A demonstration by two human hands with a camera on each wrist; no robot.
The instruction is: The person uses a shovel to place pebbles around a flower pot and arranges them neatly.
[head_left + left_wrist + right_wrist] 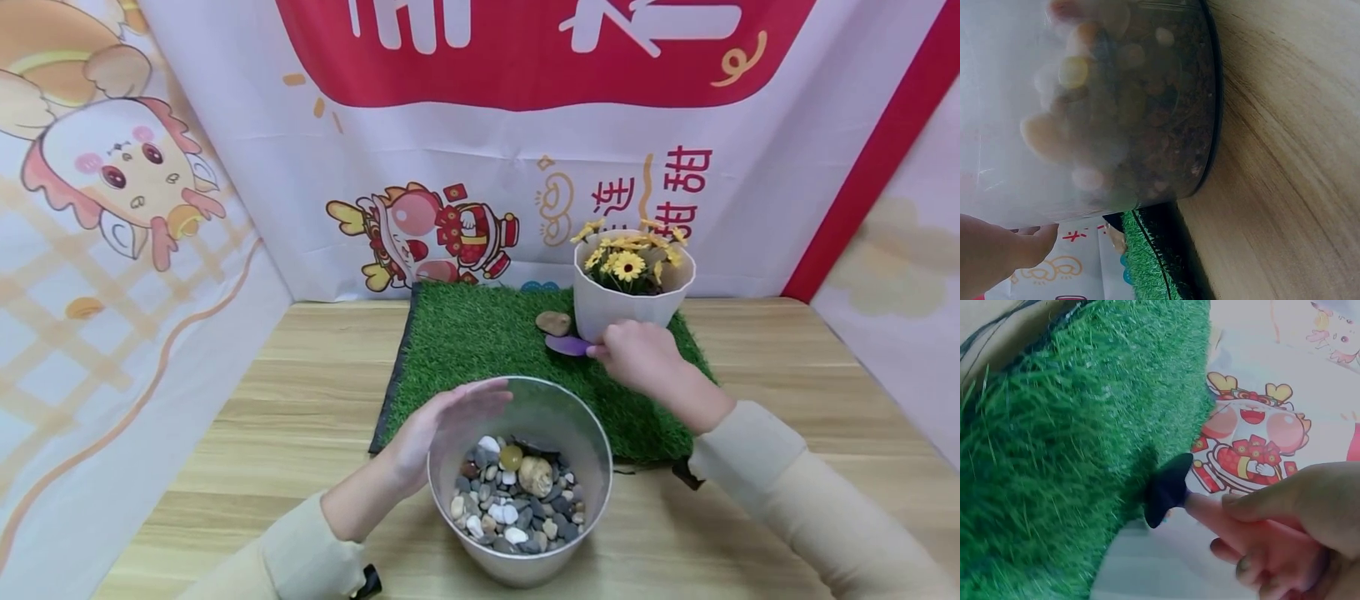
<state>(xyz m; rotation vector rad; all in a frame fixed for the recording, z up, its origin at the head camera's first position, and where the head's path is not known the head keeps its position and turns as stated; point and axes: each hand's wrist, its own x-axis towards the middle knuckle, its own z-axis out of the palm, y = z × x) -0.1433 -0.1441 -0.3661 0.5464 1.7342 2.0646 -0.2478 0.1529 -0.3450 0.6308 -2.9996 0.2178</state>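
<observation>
My right hand (637,354) grips a small trowel with a purple blade (567,345), low in front of the white flowerpot (600,304). Its pink handle (1235,525) lies within the curled fingers in the right wrist view, blade close over the artificial grass mat (480,342). Straight fingers of my left hand (418,433) lie along the outside of a translucent bucket (592,425), near its rim. Pebbles (517,517) in grey, white and tan fill its lower part, with a larger tan stone (536,477) and a yellow one (511,457) on top.
Yellow flowers (628,265) stand in the pot at the mat's back right. Beside it a brown stone (553,323) lies on the grass. The wooden table (315,392) extends around the mat, and a printed cloth (495,142) hangs behind.
</observation>
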